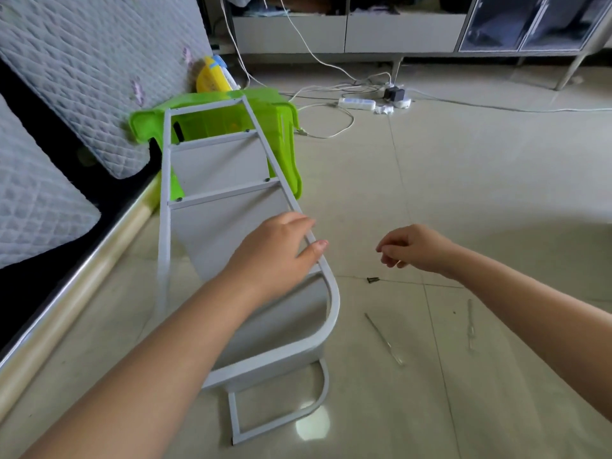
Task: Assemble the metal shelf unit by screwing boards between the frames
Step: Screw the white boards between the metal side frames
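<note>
Left hand (281,250) rests flat on shelf frame (326,289); right hand (410,248) loosely curled, seemingly empty.

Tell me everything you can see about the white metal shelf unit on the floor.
The shelf unit lies on its side on the tiled floor, partly assembled. Its upper frame is white square tubing with a rounded corner; a second matching frame shows beneath it. Pale grey boards stand between the frames, with dark screws at some rung ends. Its far end lies against a green plastic stool. The left hand rests on the upper frame's right rail, thumb over it.
</note>
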A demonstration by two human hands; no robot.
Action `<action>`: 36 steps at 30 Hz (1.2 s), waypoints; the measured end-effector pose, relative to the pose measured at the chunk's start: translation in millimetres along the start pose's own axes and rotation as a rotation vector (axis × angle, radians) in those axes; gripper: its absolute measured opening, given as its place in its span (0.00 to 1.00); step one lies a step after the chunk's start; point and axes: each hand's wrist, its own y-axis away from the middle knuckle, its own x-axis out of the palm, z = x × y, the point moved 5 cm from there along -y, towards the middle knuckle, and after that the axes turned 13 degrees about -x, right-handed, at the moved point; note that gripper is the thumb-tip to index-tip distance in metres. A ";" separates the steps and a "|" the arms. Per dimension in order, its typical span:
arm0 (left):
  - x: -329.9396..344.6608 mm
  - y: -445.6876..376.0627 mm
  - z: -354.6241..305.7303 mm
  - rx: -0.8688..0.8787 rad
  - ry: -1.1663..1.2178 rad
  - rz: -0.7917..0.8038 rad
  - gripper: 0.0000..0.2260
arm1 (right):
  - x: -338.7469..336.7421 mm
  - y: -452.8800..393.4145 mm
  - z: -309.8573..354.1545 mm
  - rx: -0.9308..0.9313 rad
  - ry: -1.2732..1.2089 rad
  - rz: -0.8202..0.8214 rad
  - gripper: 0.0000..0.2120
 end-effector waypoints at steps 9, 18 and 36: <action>30.2 -60.8 -22.0 -0.030 -0.228 0.084 0.23 | 53.4 -35.5 -117.9 0.163 0.448 0.206 0.13; 40.0 -63.9 -13.6 -0.029 -0.330 0.110 0.22 | 110.6 -79.8 -153.2 0.092 0.662 0.206 0.16; 37.7 -60.0 -15.6 -0.023 -0.238 0.072 0.22 | 94.4 -60.4 -125.8 0.066 0.696 0.195 0.15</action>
